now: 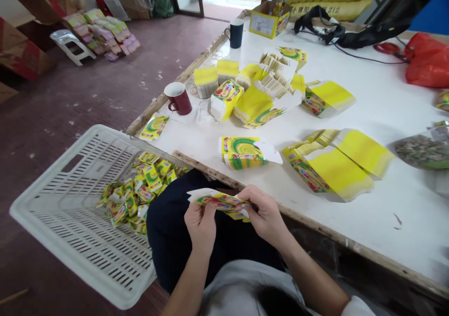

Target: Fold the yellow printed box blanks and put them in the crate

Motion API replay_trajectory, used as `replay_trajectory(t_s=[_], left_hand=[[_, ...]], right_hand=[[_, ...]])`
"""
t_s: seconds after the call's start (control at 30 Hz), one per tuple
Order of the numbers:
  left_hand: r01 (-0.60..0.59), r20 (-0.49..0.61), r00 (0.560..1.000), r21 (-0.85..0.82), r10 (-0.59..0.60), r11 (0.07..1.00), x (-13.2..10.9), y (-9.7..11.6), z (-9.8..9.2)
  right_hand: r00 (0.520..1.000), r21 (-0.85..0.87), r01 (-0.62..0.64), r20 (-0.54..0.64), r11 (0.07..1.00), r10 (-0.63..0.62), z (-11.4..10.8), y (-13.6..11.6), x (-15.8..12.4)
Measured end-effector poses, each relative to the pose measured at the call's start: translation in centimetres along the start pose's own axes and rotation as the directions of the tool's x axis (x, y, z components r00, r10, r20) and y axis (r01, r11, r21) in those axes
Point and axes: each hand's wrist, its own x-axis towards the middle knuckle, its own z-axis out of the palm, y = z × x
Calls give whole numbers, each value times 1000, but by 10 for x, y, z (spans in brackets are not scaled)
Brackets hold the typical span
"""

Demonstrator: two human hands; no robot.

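Observation:
Above my lap, just off the table's edge, I hold a yellow and green printed carton (219, 200) that looks flat, its white flaps sticking out at the left. My left hand (202, 225) pinches its left part, thumb on top. My right hand (263, 215) is closed round its right end, and a small white bit shows at those fingertips. Straight ahead on the table lies a stack of flat printed cartons (242, 152). Bundles of yellow cartons (340, 166) lie to the right. Filled with small yellow-green packets (140, 190), a white plastic basket (45, 215) stands at my left.
A maroon mug (180, 102) and a dark mug (236, 34) stand near the table's left edge. More carton bundles (254, 103) sit mid-table. A red plastic bag (428, 61) and a clear bag of grainy stuff (421, 150) lie at the right. Pink-green packs (105, 33) cover a stool.

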Motion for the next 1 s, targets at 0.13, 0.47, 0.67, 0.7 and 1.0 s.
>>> replay_trajectory(t_s=[0.13,0.47,0.67,0.7,1.0], left_hand=[[-53,77,995,-43,56,998,11,14,-6],[-197,611,773,488,-172,850,18,57,-5],[-328,548,835,550,-36,768,-2,32,9],[-383,563,826,541,15,749,-4,28,8],[-678,659,674,373,332,634,-4,26,11]], right_hand=[[994,-107,96,-39,990,-101,-24,0,5],[901,-433,432,237,791,-362,-41,-2,2],[970,76,-141,-189,987,153,-17,11,-11],[949,229,-244,-141,942,281,-13,12,-11],[775,790,-443,100,424,624,8,4,-10]])
